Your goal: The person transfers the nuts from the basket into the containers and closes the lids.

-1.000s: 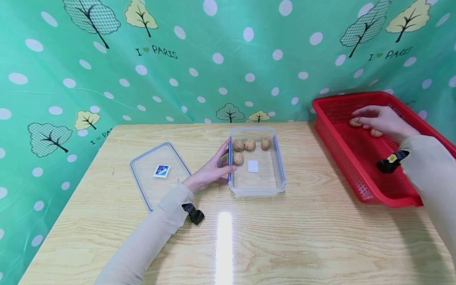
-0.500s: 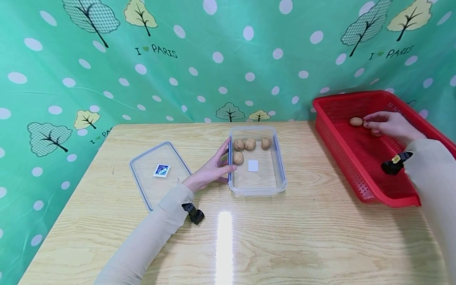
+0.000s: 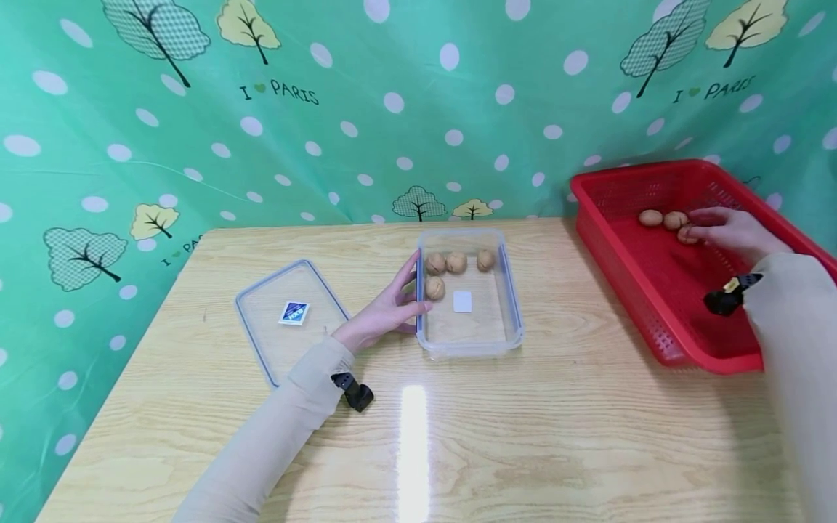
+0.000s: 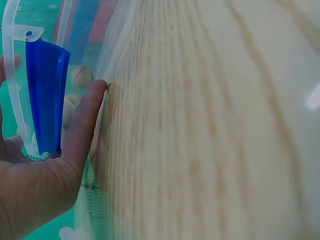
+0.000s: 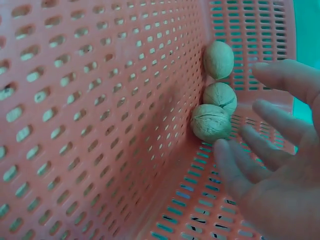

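My left hand (image 3: 386, 311) rests with spread fingers against the left side of a clear plastic container (image 3: 471, 349). The left wrist view shows the thumb (image 4: 89, 117) along its outer wall, beside a blue latch flap (image 4: 47, 95). Several walnuts (image 3: 457, 262) sit in the container, mostly at its far left. Inside the red basket (image 3: 644, 305), my right hand (image 3: 735, 231) reaches toward three walnuts lying in a row. In the right wrist view its fingers are apart, and one fingertip is close to the nearest walnut (image 5: 211, 123); whether they touch, I cannot tell.
The container's clear lid (image 3: 261, 319), edged in blue, lies on the wooden table (image 3: 556, 436) at the left, partly under my left forearm. A green patterned cloth (image 3: 366, 109) hangs behind the table. The basket's raised rim surrounds my right hand.
My right hand has shifted right within the basket, uncovering walnuts that it partly hid before. The left hand stays at the container. The head view has moved slightly.
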Available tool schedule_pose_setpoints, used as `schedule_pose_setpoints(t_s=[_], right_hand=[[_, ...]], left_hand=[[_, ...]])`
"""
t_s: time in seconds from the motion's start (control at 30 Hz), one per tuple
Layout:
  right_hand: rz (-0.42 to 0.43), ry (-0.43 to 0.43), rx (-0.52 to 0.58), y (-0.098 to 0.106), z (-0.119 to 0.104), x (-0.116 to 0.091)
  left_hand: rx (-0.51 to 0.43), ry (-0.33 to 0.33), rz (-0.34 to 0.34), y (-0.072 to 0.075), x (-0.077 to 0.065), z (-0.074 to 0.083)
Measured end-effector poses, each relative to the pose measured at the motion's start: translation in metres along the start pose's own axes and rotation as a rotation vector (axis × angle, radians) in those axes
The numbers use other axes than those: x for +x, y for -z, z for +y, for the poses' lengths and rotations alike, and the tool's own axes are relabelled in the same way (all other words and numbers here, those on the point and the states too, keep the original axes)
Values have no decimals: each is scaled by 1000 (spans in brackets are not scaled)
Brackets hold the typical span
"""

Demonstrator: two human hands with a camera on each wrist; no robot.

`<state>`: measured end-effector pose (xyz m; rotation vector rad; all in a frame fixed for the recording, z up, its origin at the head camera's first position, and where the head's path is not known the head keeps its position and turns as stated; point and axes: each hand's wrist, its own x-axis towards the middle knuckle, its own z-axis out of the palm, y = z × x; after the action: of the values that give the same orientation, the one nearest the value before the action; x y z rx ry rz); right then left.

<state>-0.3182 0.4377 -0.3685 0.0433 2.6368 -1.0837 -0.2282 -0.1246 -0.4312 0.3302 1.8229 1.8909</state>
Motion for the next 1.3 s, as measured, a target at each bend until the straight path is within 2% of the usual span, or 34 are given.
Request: schedule_pose_setpoints(t_s=[0.1,0.2,0.37,0.63,0.83,0.9,1.13,1.3], right_hand=[[-61,-22,-36,0,1,0],[-112,-3,-79,1,1,0],[-135,12,-110,0,-1,1],[-115,-38,-128,-1,2,3],[-67,-62,55,-6,10,3],[-77,-49,78,-7,12,3],[-150,55,-118,-8,5,3],[-152,88,-148,-15,-4,4]], left_hand=[[3,-4,-2,0,0,0],[2,-7,-6,0,1,-1],[4,-3,0,1,0,-1],[12,1,3,1,0,-1],[33,2,4,1,0,0],[34,1,3,1,0,0],[19,4,2,2,1,-2],[18,-2,0,2,1,-3]])
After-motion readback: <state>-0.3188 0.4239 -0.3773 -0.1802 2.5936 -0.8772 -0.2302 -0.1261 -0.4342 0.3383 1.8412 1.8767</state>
